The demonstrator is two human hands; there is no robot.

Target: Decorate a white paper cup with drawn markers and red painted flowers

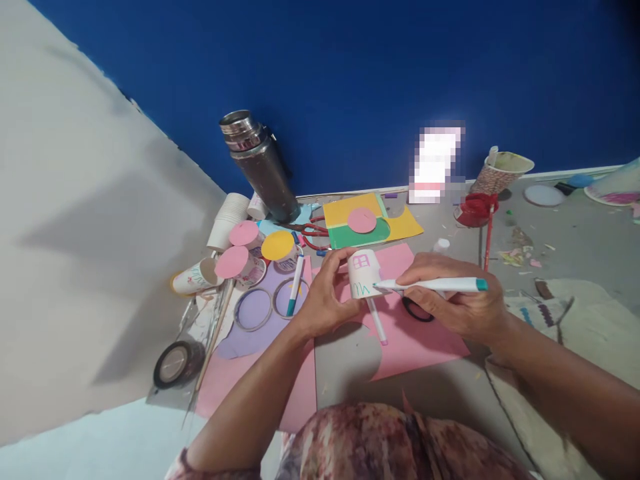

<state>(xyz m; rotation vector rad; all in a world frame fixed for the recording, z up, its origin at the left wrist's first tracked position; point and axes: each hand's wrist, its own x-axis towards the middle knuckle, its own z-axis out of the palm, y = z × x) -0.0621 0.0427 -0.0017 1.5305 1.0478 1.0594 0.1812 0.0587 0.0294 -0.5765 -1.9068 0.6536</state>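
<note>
A person's left hand (327, 293) holds a white cup (367, 272) over the middle of a gray bench (345, 367), thumb and fingers curled snugly around its side. The right hand (460, 300) pinches a marker (454, 285) between closed thumb and fingers, its tip touching green strokes on the cup; a pink window drawing sits above them. Under the cup, a pink-ended pen (379, 323) lies on a pink sheet (435, 347). Toward the bench's left edge, two rings (271, 305) rest on a purple sheet (230, 347), beside disc-topped cups (278, 245). A flask (265, 177) and yellow card (405, 223) sit near the far edge; a black roll (165, 367) is at the near left corner, and a pale cloth (595, 313) lies right of the right hand.
</note>
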